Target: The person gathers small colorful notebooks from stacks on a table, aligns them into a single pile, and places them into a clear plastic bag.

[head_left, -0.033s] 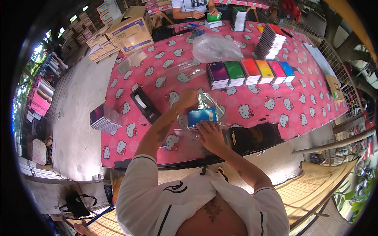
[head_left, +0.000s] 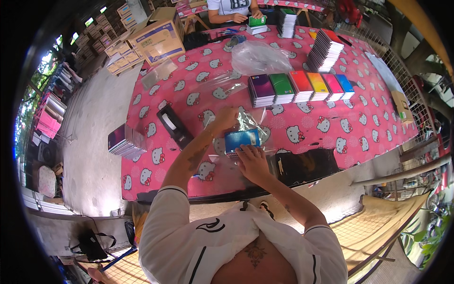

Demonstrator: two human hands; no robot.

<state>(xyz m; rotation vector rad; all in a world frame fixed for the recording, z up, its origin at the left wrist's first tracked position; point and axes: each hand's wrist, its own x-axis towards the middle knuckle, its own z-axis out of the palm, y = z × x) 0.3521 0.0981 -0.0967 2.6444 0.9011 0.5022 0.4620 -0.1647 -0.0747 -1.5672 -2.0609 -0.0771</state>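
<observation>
In front of me a small stack of spiral notebooks with a blue cover (head_left: 242, 138) lies on a clear plastic bag (head_left: 248, 121). My right hand (head_left: 253, 162) rests on the near edge of the stack, its fingers laid flat over the blue cover. At the bag's far left edge is my left hand (head_left: 227, 118), its fingers closed on the film; the fingertips are partly hidden. A black tape dispenser (head_left: 174, 127) stands left of my left forearm.
Stacks of colored notebooks (head_left: 302, 85) line up beyond the bag, with a taller pile (head_left: 325, 49) behind. Crumpled plastic (head_left: 261, 57) lies mid-table. More notebooks (head_left: 126, 142) sit at the left edge, near a carton (head_left: 158, 38). Across the table another person (head_left: 234, 10) handles a green notebook.
</observation>
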